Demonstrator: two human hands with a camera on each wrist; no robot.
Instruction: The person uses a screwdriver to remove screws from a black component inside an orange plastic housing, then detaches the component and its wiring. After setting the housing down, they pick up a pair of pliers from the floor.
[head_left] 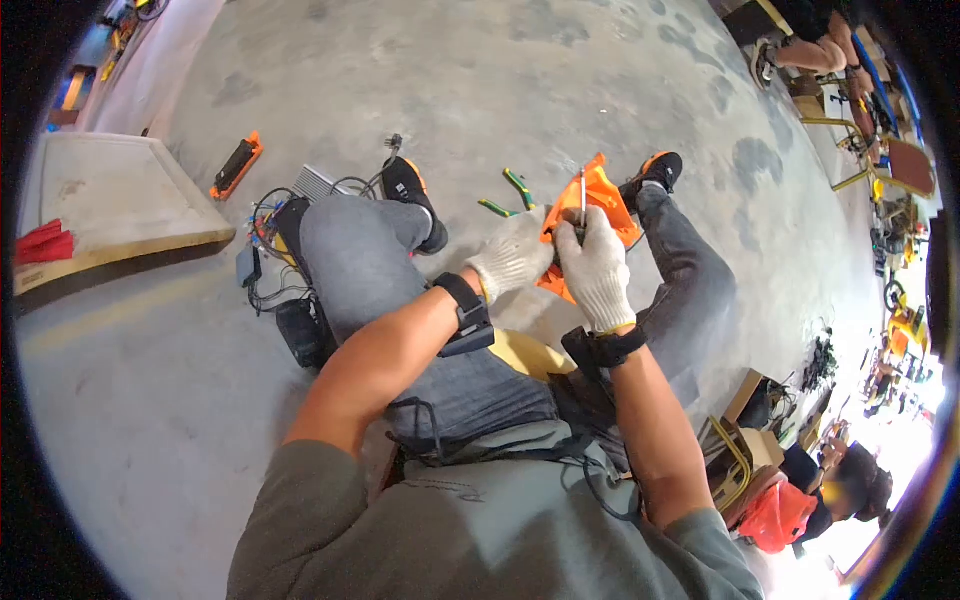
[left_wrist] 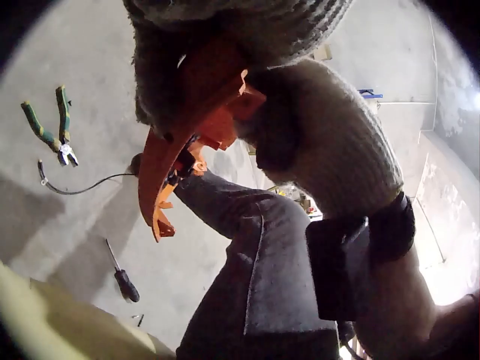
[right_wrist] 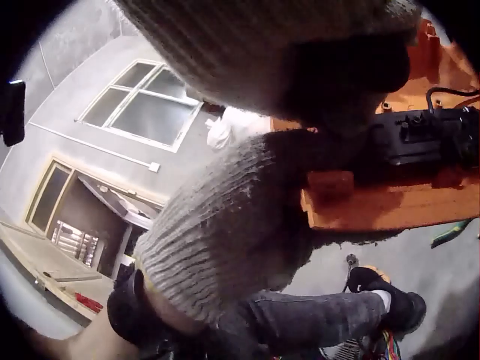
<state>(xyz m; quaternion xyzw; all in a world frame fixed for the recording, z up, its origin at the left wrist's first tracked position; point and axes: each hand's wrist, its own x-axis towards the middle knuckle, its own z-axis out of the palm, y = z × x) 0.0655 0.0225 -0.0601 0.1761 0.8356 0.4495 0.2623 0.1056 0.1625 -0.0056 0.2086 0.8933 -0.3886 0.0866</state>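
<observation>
Both hands wear white knitted work gloves. My left hand [head_left: 515,257] grips the side of an orange plastic housing [head_left: 605,190] between the knees. In the right wrist view a black part [right_wrist: 420,139] with a thin black cable sits inside that housing. My right hand [head_left: 596,268] is at the near edge of the housing. Its fingers hold a tool with a thin metal shaft [head_left: 583,190], which points away from the body across the orange plastic. The tool's handle is mostly hidden by the glove. Green-and-yellow pliers [head_left: 518,190] lie on the floor beyond the left hand.
A screwdriver [left_wrist: 126,285] lies on the floor. An orange-and-black part [head_left: 236,165] rests farther left, near a wooden-edged panel [head_left: 120,190] bearing red cloth [head_left: 45,243]. Cables and a black box [head_left: 300,333] lie beside the left leg. Other people and chairs [head_left: 905,165] are at right.
</observation>
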